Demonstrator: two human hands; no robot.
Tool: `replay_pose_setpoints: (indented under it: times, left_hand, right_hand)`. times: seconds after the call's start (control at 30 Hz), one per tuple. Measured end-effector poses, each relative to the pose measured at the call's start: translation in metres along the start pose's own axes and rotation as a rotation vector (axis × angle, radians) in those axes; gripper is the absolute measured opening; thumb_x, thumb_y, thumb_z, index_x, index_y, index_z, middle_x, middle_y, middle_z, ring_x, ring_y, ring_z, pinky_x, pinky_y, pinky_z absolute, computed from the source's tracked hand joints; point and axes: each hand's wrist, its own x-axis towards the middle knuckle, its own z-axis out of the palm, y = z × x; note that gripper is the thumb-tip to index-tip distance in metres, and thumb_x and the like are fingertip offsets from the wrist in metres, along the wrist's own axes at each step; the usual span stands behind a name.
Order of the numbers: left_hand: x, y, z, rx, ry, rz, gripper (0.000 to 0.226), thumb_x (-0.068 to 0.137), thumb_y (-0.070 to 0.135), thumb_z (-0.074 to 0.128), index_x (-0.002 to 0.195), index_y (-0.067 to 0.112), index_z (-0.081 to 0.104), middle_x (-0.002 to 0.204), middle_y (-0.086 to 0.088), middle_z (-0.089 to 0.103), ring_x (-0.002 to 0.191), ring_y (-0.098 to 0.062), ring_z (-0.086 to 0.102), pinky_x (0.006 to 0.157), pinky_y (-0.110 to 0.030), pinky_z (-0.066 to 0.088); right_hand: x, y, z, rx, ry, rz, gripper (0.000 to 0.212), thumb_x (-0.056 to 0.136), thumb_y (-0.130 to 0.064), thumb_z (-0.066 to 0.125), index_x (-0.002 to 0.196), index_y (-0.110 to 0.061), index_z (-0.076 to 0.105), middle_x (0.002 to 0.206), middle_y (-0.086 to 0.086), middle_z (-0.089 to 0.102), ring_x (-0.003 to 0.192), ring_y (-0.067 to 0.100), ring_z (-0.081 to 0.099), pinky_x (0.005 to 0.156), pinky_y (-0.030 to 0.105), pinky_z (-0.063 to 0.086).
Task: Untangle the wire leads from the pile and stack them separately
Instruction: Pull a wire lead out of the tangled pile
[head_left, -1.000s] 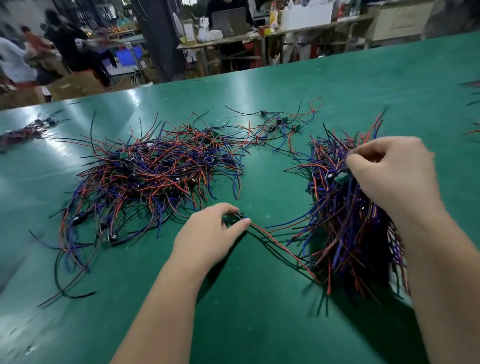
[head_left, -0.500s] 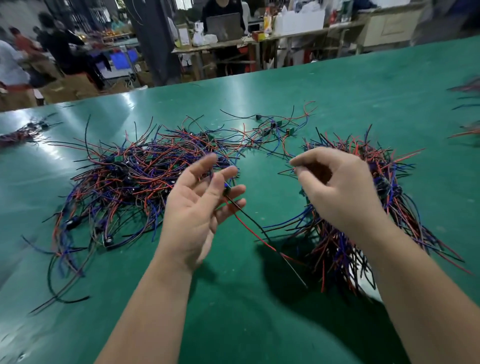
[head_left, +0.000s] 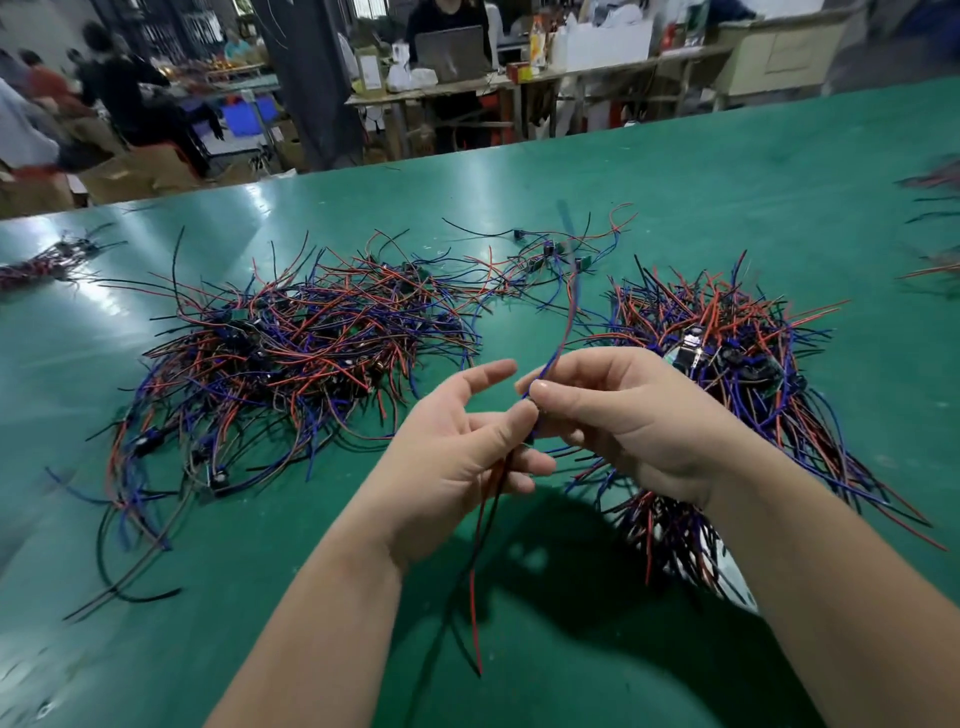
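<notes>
A single wire lead (head_left: 566, 325) is held above the table between both hands. Its thin blue and red strands rise, motion-blurred, from the fingers. A red and a black strand hang limp below them, curving down toward the mat, and a small dark component sits where the fingers meet. The left hand (head_left: 452, 462), palm turned up, pinches the lead between thumb and curled fingers, its forefinger stretched out free. The right hand (head_left: 623, 421), just beside it with the thumb tips close together, nips the same lead between thumb and forefinger. Left of the hands sprawls the tangled pile (head_left: 301, 343), a loose, springy nest of glossy red, blue and black insulated wires. Small dark parts are caught in it, and stray ends arch out over the surface. To the right, partly behind the right forearm, lies the stack (head_left: 727, 322), which is denser, its wires fanning roughly one way. Small green circuit boards show near its middle and something pale shows under its near edge. A few loose leads (head_left: 550, 254) lie at the far side between the two heaps. All rest on a smooth green table (head_left: 727, 171) with a dull sheen. A small bundle (head_left: 36, 265) lies near its far left edge. Beyond stand a cluttered wooden workbench (head_left: 519, 85) and a grey laptop (head_left: 452, 47).
</notes>
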Motion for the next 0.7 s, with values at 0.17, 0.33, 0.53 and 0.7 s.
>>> replay_pose_setpoints:
  times: [0.17,0.33,0.53,0.7]
  left_hand:
    - [0.0,-0.001,0.0,0.073,-0.024,-0.133,0.051,0.069,0.025,0.065,0.114,0.008,0.048,0.085,-0.008,0.074,0.058,-0.013,0.069,0.047,-0.02,0.052]
    - [-0.005,-0.007,0.002,0.193,-0.184,-0.213,0.03,0.072,0.025,0.066,0.099,0.013,0.063,0.089,-0.008,0.075,0.069,-0.015,0.071,0.057,-0.023,0.055]
    - [-0.005,-0.016,0.004,0.318,-0.224,-0.182,0.012,0.08,0.021,0.064,0.092,0.018,0.068,0.095,-0.007,0.074,0.085,-0.014,0.07,0.077,-0.023,0.055]
    - [-0.001,-0.005,0.0,0.076,-0.089,-0.015,0.009,0.073,0.027,0.075,0.082,0.026,0.078,0.079,0.006,0.068,0.075,-0.009,0.052,0.067,-0.02,0.039]
  right_hand:
    - [0.002,-0.001,-0.001,-0.005,0.166,-0.047,0.009,0.06,-0.015,0.072,0.066,-0.009,0.068,0.059,0.004,0.062,0.049,0.008,0.051,0.052,0.02,0.039]
    - [0.006,-0.015,-0.023,0.187,0.437,-0.088,0.01,0.065,-0.009,0.071,0.072,-0.006,0.064,0.054,0.0,0.063,0.046,0.006,0.053,0.043,0.013,0.04]
    - [0.008,-0.024,-0.05,0.395,0.707,-0.157,0.01,0.088,-0.006,0.062,0.08,-0.012,0.059,0.052,-0.002,0.061,0.045,0.006,0.055,0.042,0.014,0.04]
    - [0.01,-0.025,-0.055,0.461,0.664,-0.131,0.013,0.093,-0.009,0.052,0.081,-0.011,0.055,0.054,-0.001,0.058,0.045,0.009,0.055,0.044,0.016,0.042]
